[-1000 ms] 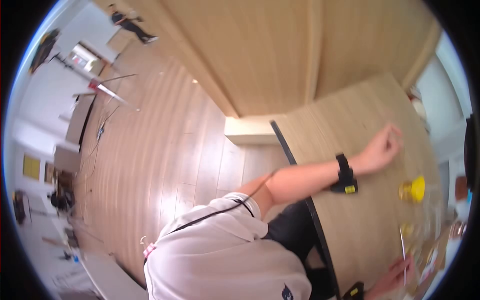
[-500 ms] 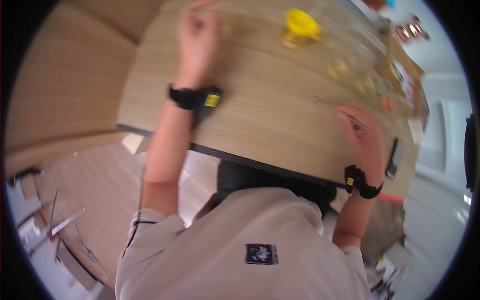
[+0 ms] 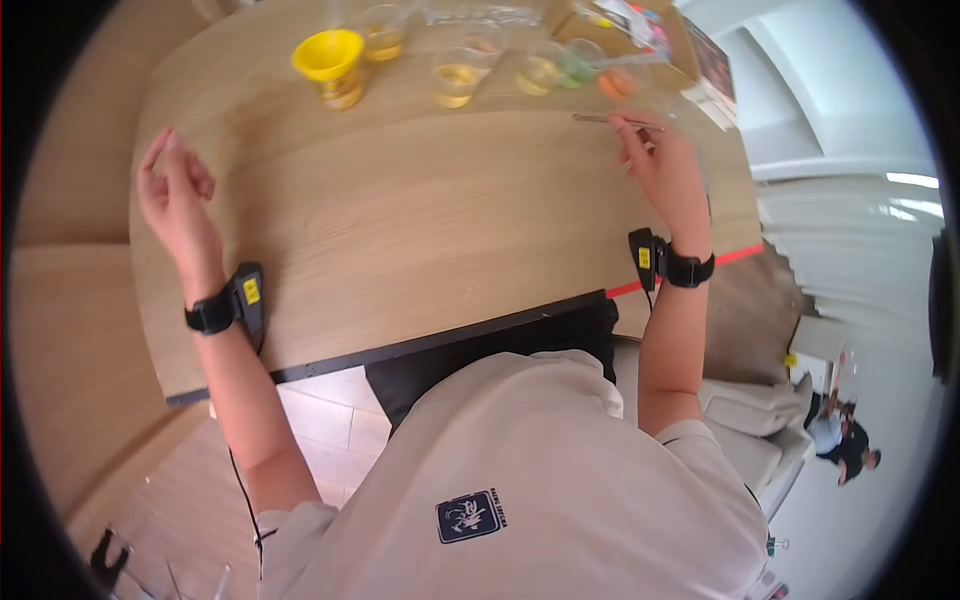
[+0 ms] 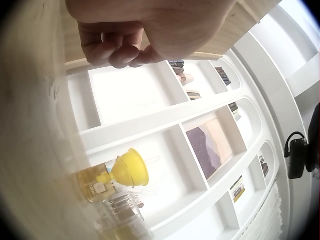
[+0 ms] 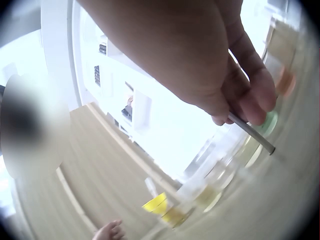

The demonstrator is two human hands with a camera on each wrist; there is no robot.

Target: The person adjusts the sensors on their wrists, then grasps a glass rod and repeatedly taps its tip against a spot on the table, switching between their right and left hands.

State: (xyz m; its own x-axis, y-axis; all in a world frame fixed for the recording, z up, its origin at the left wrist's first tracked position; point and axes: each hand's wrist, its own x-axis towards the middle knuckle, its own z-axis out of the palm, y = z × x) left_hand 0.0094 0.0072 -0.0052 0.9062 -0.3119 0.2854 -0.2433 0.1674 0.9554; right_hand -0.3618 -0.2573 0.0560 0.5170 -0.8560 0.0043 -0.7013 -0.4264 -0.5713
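My right hand (image 3: 672,175) pinches a thin metal rod (image 3: 592,118) between thumb and fingers, over the right side of the table. In the right wrist view, the rod (image 5: 257,137) slants down toward the tabletop, its free end bare. Beyond it stand clear cups holding orange (image 3: 618,84), green (image 3: 577,68) and pale yellow (image 3: 540,74) contents. My left hand (image 3: 180,195) is raised over the table's left side, fingers loosely curled with nothing in them. A yellow funnel (image 3: 328,56) sits on a glass container of amber liquid (image 3: 343,92), ahead and to the right of that hand.
More clear cups with yellow liquid (image 3: 455,86) stand along the back of the wooden table (image 3: 420,210). A cardboard box (image 3: 680,50) holding packets is at the back right. Wood panels (image 3: 60,330) border the left side. Another person (image 3: 848,445) is far off at right.
The head view has swung round to face the table. My right hand, with the rod, has moved forward from near the front edge toward the cups. The left hand stays empty.
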